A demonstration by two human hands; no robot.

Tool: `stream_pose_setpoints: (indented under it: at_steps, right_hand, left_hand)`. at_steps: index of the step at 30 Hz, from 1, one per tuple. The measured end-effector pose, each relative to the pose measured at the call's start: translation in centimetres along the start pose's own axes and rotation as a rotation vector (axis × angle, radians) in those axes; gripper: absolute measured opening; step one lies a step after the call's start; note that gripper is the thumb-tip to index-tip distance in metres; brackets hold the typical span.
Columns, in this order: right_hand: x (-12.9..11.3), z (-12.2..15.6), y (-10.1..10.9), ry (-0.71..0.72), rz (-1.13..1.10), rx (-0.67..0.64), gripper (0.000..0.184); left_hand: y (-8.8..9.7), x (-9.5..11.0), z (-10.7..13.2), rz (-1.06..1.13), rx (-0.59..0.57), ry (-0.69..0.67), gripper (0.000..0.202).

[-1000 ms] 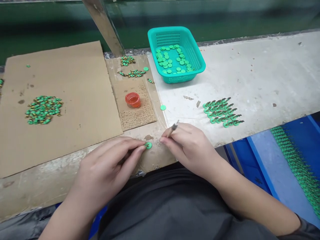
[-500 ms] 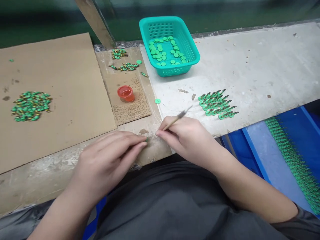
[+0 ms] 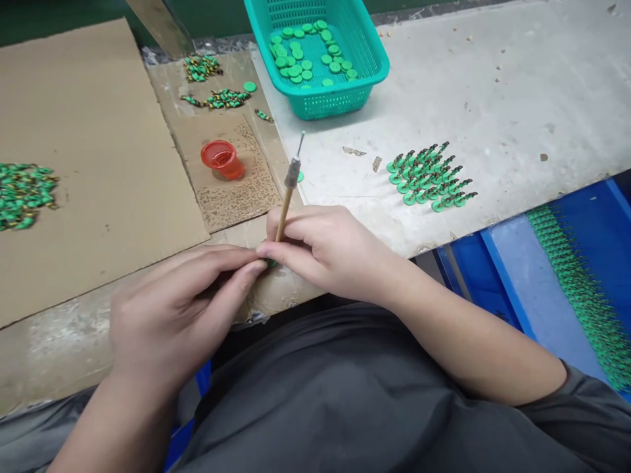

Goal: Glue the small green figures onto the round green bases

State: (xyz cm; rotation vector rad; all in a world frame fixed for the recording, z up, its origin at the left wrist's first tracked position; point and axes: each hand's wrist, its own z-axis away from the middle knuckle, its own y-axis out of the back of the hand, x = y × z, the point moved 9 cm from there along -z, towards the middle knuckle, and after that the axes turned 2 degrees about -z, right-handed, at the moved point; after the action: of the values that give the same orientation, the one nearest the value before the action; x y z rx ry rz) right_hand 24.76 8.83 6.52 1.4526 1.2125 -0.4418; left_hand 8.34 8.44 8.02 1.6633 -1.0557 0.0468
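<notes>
My right hand point(image 3: 325, 249) is closed around a thin wooden-handled tool point(image 3: 286, 200), held upright, with grey wrapping near its top and a fine pin-like tip pointing up. My left hand point(image 3: 182, 295) pinches a small green piece point(image 3: 271, 262), mostly covered by my fingers. The fingertips of both hands meet at this piece, just above the table's front edge. Beyond my right hand, a loose green disc point(image 3: 300, 177) shows partly behind the tool. A red cup point(image 3: 223, 159) with liquid stands on speckled cardboard past my left hand.
A teal basket point(image 3: 335, 107) with green discs stands at the back. Several small figures on green discs point(image 3: 428, 174) stand in rows to the right. Piles of small green-and-brown figures point(image 3: 24, 194) lie on cardboard point(image 3: 108, 131) at left. A blue tray point(image 3: 599, 249) holds more rows below the table edge.
My right hand has moved left to meet my left hand at the green piece. The tool has swung from slanting right to nearly upright. The view has shifted slightly.
</notes>
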Motion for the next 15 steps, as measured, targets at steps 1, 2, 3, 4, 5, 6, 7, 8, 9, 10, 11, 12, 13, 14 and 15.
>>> stream_pose_setpoints:
  at_steps: [1,2,3,4,5,6,7,8,9,10,11,12,13,14,15]
  right_hand:
    - [-0.06,-0.03,-0.02,0.004,-0.009,-0.005,0.034]
    - [-0.11,-0.06,-0.02,0.007,-0.017,-0.008,0.034]
    - [-0.13,-0.09,0.00,0.008,-0.022,-0.009,0.034]
    - [-0.12,-0.12,0.02,0.007,-0.025,-0.010,0.034]
    - [-0.06,-0.13,0.07,0.002,-0.025,-0.006,0.035]
    - [0.03,-0.13,0.11,-0.006,-0.023,-0.002,0.035]
    - [0.14,-0.12,0.12,-0.015,-0.022,0.002,0.036]
    - [0.24,-0.10,0.11,-0.022,-0.020,0.005,0.036]
    - [0.31,-0.08,0.08,-0.024,-0.018,0.006,0.036]
    - [0.35,-0.07,0.01,-0.023,-0.016,0.006,0.035]
    - [0.36,-0.06,-0.06,-0.018,-0.013,0.007,0.035]
    - [0.34,-0.06,-0.14,-0.010,-0.011,0.006,0.034]
    - [0.30,-0.07,-0.22,0.000,-0.010,0.006,0.034]
    - [0.25,-0.08,-0.29,0.009,-0.009,0.005,0.034]
    - [0.20,-0.09,-0.35,0.019,-0.010,0.005,0.033]
  left_hand:
    - [0.03,0.07,0.04,-0.007,0.000,-0.007,0.005]
    - [0.07,0.14,0.08,-0.014,-0.001,-0.010,0.005]
    - [0.14,0.22,0.10,-0.020,-0.001,-0.011,0.005]
    - [0.20,0.33,0.11,-0.025,-0.001,-0.013,0.005]
    - [0.27,0.47,0.11,-0.026,0.000,-0.017,0.005]
    - [0.31,0.60,0.09,-0.025,-0.001,-0.022,0.005]
    - [0.32,0.71,0.06,-0.023,-0.003,-0.024,0.005]
    - [0.29,0.78,0.01,-0.022,-0.008,-0.026,0.005]
    - [0.29,0.81,-0.04,-0.021,-0.008,-0.026,0.005]
    - [0.25,0.82,-0.10,-0.023,-0.008,-0.026,0.005]
    - [0.23,0.83,-0.15,-0.026,-0.005,-0.028,0.005]
    - [0.18,0.80,-0.20,-0.031,-0.003,-0.030,0.005]
    - [0.15,0.78,-0.22,-0.034,0.002,-0.035,0.005]
    - [0.12,0.75,-0.23,-0.035,0.007,-0.043,0.005]
    - [0.07,0.68,-0.21,-0.037,0.009,-0.049,0.005]
